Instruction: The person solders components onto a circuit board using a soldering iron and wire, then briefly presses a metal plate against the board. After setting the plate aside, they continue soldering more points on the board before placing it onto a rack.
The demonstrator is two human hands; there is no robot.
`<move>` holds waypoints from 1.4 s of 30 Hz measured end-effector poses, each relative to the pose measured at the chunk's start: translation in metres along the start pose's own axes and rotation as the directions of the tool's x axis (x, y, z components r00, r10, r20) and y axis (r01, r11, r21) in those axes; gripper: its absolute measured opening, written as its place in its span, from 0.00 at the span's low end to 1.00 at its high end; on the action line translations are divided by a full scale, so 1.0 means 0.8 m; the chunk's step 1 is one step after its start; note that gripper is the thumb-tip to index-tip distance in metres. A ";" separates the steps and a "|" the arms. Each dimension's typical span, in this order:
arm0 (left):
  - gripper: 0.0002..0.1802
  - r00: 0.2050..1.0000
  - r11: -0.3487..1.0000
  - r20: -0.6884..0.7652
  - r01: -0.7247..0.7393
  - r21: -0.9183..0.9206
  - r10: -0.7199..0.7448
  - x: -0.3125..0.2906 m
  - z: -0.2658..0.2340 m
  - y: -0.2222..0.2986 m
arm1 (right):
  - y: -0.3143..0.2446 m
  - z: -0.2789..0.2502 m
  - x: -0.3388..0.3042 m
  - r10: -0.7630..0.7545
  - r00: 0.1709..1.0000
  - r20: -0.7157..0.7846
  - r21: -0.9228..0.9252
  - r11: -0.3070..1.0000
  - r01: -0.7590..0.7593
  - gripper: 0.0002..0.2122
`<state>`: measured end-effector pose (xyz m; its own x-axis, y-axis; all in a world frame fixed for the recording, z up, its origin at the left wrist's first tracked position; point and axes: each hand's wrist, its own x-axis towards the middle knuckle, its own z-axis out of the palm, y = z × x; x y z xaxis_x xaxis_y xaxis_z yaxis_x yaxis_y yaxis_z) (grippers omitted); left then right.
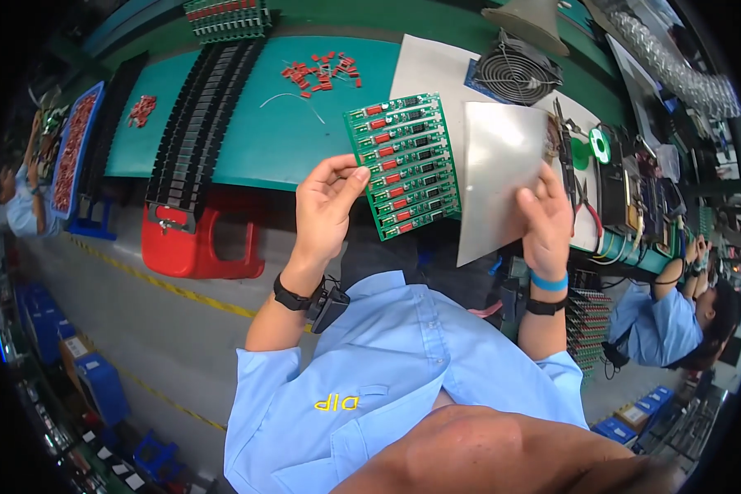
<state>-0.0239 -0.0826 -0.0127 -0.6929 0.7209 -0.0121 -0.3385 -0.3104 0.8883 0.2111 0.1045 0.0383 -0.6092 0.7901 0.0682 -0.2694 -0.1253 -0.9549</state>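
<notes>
Your left hand [329, 202] pinches the flat, green circuit board with rows of red and black parts [411, 156]. Your thumb lies on its front, and your other fingers are partly hidden at the edge. With twelve o'clock straight ahead of you, the board is up near half past twelve from the middle of your view, and you hold it at its own nine o'clock edge. Your right hand [547, 218] grips the smooth, shiny grey sheet [498, 165] at its four o'clock side. The sheet is at about two o'clock, right next to the board; I cannot tell if they touch.

The board looks light and stiff, but its little parts could bend or break. Hold it by the bare edges, at nine and three o'clock, and don't squeeze the parts. One side alone may let it tip. The sheet looks thin and light too. It could slide in your fingers or bend a bit, so pinch its rim softly. Its edge may be sharp, so don't rub along it.

On the green, flat worktop [263, 148], the small, loose red parts with thin wire legs [325, 74] lie near half past eleven. They look tiny and easy to bend.
</notes>
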 end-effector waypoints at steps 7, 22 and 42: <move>0.12 0.999 1.000 0.048 -0.012 -0.017 0.013 -0.009 0.031 -0.013 | 0.026 0.028 0.020 0.077 0.993 0.088 -0.173 0.983 -0.061 0.36; 0.13 0.996 1.000 0.089 -0.024 0.012 0.023 -0.004 0.051 -0.008 | 0.039 0.030 0.023 0.073 0.995 0.066 -0.297 0.953 -0.050 0.36; 0.13 0.986 1.000 0.164 -0.005 0.023 0.001 0.003 0.058 -0.005 | 0.037 0.013 0.030 0.077 0.995 0.060 -0.255 0.965 -0.059 0.36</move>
<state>0.0052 -0.0509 0.0051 -0.5797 0.8123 0.0642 -0.3200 -0.2994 0.8989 0.1805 0.1136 0.0145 -0.6719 0.7406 0.0118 -0.0337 -0.0146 -0.9993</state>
